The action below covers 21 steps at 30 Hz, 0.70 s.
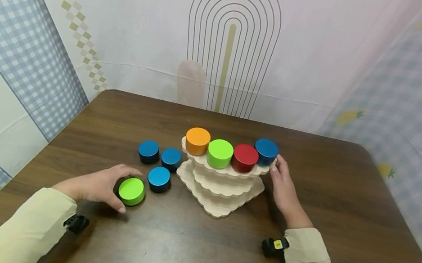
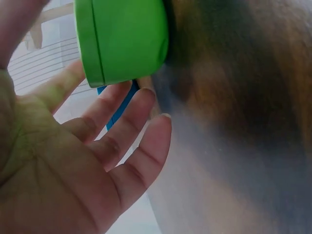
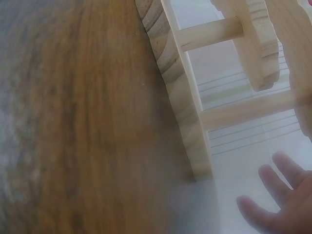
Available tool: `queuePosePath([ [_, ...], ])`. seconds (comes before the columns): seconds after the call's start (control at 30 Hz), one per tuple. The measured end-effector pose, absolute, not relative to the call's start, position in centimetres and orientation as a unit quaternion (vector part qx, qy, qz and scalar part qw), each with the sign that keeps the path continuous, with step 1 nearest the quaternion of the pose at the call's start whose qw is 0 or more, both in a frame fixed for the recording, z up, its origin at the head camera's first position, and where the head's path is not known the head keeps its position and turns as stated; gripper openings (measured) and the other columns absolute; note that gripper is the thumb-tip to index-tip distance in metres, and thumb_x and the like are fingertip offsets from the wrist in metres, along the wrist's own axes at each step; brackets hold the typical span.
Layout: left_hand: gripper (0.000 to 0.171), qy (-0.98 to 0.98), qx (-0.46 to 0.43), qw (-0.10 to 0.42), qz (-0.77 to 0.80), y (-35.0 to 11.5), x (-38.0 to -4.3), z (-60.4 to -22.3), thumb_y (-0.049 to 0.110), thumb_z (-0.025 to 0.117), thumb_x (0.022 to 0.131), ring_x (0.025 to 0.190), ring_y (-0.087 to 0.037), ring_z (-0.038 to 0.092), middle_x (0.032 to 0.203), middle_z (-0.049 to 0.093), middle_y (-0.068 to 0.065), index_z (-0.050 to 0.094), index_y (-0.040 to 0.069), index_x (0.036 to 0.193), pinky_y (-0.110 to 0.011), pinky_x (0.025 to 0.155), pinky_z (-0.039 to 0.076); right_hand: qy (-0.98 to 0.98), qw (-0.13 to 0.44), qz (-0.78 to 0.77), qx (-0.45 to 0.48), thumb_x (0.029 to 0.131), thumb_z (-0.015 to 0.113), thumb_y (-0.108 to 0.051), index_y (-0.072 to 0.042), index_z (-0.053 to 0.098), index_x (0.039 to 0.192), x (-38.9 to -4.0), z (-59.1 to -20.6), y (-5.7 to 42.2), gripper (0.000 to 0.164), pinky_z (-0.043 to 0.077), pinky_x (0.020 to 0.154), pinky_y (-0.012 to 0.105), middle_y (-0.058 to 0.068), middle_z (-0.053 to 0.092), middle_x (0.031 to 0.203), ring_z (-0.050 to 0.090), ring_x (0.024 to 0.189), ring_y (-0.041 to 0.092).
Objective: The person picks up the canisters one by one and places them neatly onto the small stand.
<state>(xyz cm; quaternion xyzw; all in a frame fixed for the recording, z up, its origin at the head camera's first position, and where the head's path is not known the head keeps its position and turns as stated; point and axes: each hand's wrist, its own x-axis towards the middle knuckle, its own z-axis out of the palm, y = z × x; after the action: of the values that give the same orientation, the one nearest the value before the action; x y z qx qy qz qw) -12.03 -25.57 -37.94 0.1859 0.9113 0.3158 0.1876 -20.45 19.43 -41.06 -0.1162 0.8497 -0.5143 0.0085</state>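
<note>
My left hand [image 1: 106,184] curves around a round light-green tin [image 1: 131,191] on the table, thumb on the near side and fingers on the far side. In the left wrist view the same tin [image 2: 126,41] sits beside loosely bent fingers [image 2: 141,165]; firm contact does not show. At the right end of the tiered wooden stand [image 1: 221,201] is my right hand [image 1: 286,190], its fingertips by the top tier's edge. Orange [image 1: 197,142], green [image 1: 220,154], red [image 1: 245,158] and blue [image 1: 266,152] tins stand on that tier. Loosely spread fingers [image 3: 275,183] appear in the right wrist view.
Three blue tins [image 1: 159,179] stand between my left hand and the wooden stand. The brown table [image 1: 185,250] ends at a patterned cloth backdrop [image 1: 145,49]. In the right wrist view, wooden posts [image 3: 253,108] join the stand's tiers.
</note>
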Motion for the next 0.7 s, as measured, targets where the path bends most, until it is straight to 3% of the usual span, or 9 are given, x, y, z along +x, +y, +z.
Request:
queuePosePath([
  [0.23, 0.083, 0.918, 0.188, 0.189, 0.295, -25.4, -12.2, -38.2, 0.023, 0.088, 0.067, 0.120, -0.040, 0.046, 0.134, 0.046, -0.022, 0.047, 0.001, 0.135, -0.058, 0.097, 0.039, 0.851, 0.011, -0.512, -0.115, 0.107, 0.026, -0.029, -0.010, 0.012, 0.154, -20.4, -41.0, 19.4, 0.053, 0.017, 0.111, 0.063, 0.019, 0.014, 0.159, 0.016, 0.144, 0.041],
  [0.7, 0.060, 0.926, 0.189, 0.158, 0.287, -25.3, -12.6, -38.6, 0.018, 0.085, 0.069, 0.099, -0.023, 0.053, 0.113, 0.058, -0.008, 0.055, 0.002, 0.118, -0.045, 0.087, 0.045, 0.856, 0.004, -0.504, -0.115, 0.107, 0.025, -0.032, -0.010, 0.014, 0.153, -20.3, -40.9, 19.3, 0.053, 0.017, 0.111, 0.063, 0.020, 0.017, 0.157, 0.017, 0.143, 0.041],
])
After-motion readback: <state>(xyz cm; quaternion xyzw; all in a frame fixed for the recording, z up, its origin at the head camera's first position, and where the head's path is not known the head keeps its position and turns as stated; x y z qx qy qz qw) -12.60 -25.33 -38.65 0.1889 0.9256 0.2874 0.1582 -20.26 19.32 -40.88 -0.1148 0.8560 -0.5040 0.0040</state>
